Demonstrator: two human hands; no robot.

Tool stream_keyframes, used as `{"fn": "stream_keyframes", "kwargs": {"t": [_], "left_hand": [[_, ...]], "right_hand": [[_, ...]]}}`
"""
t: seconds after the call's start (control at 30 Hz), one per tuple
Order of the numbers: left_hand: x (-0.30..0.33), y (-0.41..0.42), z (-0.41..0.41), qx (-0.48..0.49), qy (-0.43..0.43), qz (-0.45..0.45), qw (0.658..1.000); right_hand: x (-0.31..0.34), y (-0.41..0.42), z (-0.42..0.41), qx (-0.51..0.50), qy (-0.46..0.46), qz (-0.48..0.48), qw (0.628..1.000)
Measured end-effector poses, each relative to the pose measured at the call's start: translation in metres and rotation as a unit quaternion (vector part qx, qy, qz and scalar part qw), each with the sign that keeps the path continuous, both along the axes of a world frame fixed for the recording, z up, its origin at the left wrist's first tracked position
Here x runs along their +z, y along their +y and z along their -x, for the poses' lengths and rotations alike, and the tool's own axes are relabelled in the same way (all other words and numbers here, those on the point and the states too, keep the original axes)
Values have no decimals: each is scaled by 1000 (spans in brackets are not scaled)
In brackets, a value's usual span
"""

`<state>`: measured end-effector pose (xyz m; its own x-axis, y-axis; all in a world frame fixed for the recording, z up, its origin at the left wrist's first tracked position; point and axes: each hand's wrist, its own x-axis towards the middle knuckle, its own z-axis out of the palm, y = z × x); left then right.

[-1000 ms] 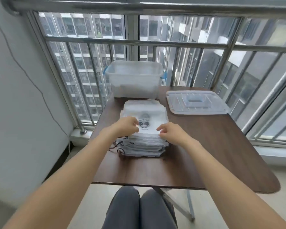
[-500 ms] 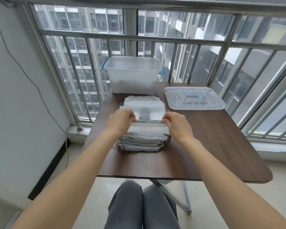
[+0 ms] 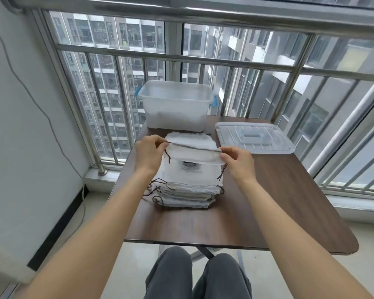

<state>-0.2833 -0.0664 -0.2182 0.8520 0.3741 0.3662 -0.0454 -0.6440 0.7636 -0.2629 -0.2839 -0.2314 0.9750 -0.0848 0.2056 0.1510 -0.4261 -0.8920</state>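
Note:
A stack of white drawstring bags (image 3: 186, 190) with dark cords lies on the brown table (image 3: 268, 201). Just above the stack, the top bag (image 3: 194, 154) is lifted by its near edge. My left hand (image 3: 148, 153) pinches its left corner and my right hand (image 3: 239, 161) pinches its right corner. The bag hangs stretched between them, and its cords dangle at both sides. A dark print shows on the bag beneath it.
A clear plastic bin (image 3: 175, 104) with blue latches stands at the table's far edge. Its clear lid (image 3: 254, 137) lies flat to the right. Metal window bars run behind and to the right. My knees (image 3: 197, 275) are under the near edge.
Both hands went from resting on the stack's near edge to pinching the top bag's corners and raising it off the stack, away from me.

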Motion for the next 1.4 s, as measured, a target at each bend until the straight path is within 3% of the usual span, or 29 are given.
{"fn": "stream_keyframes", "kwargs": {"t": [0.1,0.2,0.3,0.4,0.5,0.57,0.67,0.73,0.8,0.87,0.97,1.07,1.2,1.3,1.4], "left_hand": [[-4,-3,-6,25,24,77,996],[-9,-9,-12,39,34,265,963],[-9,-12,-17,70,27,461,884],[-10,-9,-21,48,27,618,784],[-15,-2,-18,-20,45,708,705],[-17,2,-15,-44,67,722,687],[-20,3,-16,-50,123,656,743],[-20,0,-17,-91,137,649,743],[-15,-4,-16,-125,133,673,717],[-10,-7,-13,-133,134,635,749],[-8,-12,-9,-143,144,479,854],[-7,-10,-9,-174,143,220,949],[-1,-3,-8,-234,151,-28,960],[4,-1,-10,-222,134,-125,958],[7,3,-13,-218,129,-191,948]], "right_hand": [[-4,6,0,-43,-11,-57,997],[-5,12,-2,-72,4,-134,988],[-3,14,-6,-74,64,-297,950],[-3,13,-6,-59,90,-453,885],[0,11,-6,-28,95,-555,826],[5,11,-6,2,100,-566,818],[12,14,-8,10,105,-507,856],[13,18,-9,20,101,-420,902],[13,21,-9,39,82,-280,956],[15,22,-6,66,51,-106,991],[20,21,-1,96,6,53,994],[23,18,-1,103,10,62,993],[24,12,2,130,-22,144,981],[24,13,4,155,-71,247,954],[23,10,0,155,-77,287,942]]}}
